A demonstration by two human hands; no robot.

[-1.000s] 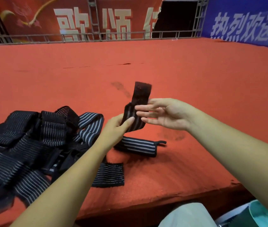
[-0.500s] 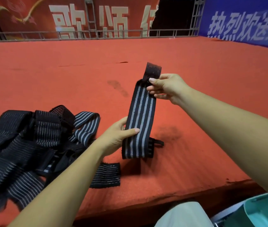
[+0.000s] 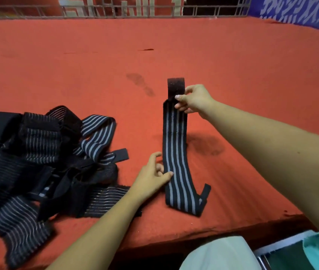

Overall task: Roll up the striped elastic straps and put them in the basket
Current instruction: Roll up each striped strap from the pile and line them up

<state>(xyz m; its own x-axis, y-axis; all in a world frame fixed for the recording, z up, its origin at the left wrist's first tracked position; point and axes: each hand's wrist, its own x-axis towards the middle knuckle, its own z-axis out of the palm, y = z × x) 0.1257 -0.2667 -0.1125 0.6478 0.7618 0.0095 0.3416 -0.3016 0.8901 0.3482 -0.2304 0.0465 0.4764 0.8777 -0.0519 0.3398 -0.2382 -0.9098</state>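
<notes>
Hanging at centre frame, a striped elastic strap is being held out lengthwise over the red carpeted surface. The right hand is pinching it just below its plain black top end. The left hand is lightly pinching its left edge lower down. The strap is looking light, soft and limp, black with grey lengthwise stripes, its bottom end curling onto the surface beside a narrow black loop. Rolling is likely going best from one end, kept taut. More straps are lying heaped at left.
</notes>
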